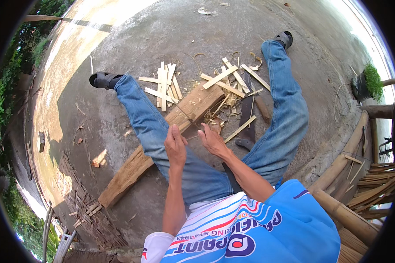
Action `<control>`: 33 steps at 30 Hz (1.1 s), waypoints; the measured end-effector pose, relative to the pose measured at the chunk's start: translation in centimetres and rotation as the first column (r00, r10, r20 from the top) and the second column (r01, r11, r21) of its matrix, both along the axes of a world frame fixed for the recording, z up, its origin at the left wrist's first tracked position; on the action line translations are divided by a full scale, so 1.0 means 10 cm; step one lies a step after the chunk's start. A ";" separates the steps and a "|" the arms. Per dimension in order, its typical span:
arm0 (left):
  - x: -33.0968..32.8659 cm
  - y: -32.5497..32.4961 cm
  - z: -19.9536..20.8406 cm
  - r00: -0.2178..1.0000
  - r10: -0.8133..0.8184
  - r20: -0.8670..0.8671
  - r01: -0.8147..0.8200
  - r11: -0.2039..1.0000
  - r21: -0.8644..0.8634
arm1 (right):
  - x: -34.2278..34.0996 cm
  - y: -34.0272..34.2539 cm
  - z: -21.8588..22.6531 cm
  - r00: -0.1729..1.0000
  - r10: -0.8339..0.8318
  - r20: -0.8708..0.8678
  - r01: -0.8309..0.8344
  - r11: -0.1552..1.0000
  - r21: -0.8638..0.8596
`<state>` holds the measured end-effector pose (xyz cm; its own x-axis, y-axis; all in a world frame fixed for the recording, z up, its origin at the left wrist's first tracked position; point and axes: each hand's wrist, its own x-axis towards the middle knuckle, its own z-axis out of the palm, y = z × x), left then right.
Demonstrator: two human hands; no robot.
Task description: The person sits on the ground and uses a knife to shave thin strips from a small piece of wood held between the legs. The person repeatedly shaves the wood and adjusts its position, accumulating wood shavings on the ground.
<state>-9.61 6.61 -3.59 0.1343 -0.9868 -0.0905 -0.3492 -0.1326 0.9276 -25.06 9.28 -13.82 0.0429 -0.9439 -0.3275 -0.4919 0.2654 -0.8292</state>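
Note:
My left hand is closed above my left thigh, fingers pressed together; what they pinch, if anything, is too small to make out. Beside it, my right hand has its thumb and fingertips drawn together at the end of a thin dark strip, which runs over the wooden beam. That long squared beam lies slantwise under my left leg. Pale flat wooden slats lie crossed left of its far end, and more slats rest on and beside that end. A machete with a dark blade lies between my legs.
Curled shavings gather beside the beam. A brown wooden piece lies by the machete. At right are a potted plant, bamboo poles and bundled strips. Rough bark-like wood lies at lower left.

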 end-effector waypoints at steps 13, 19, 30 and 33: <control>0.40 -0.07 0.13 0.899 0.113 0.423 -0.109 0.993 -0.036 | -0.20 -0.13 -0.44 0.921 -0.224 0.317 0.134 0.950 0.283; 0.42 -0.26 -0.04 0.918 0.154 0.364 -0.170 0.985 0.011 | -0.08 -0.05 -0.49 0.994 -0.105 -0.023 0.099 0.980 -0.172; 0.33 -0.37 -0.01 0.913 0.179 0.367 -0.165 0.984 -0.068 | 0.31 0.01 0.26 0.989 0.024 0.148 -0.026 1.000 0.009; 0.34 -0.38 -0.08 0.904 0.196 0.379 -0.186 0.980 -0.064 | 0.19 -0.03 0.13 0.994 0.008 0.107 -0.018 0.995 0.100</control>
<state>-6.25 2.78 -4.37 0.3399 -0.9400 0.0307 -0.6474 -0.2102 0.7326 -23.17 8.95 -12.56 0.0947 -0.9055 -0.4136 -0.4062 0.3441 -0.8465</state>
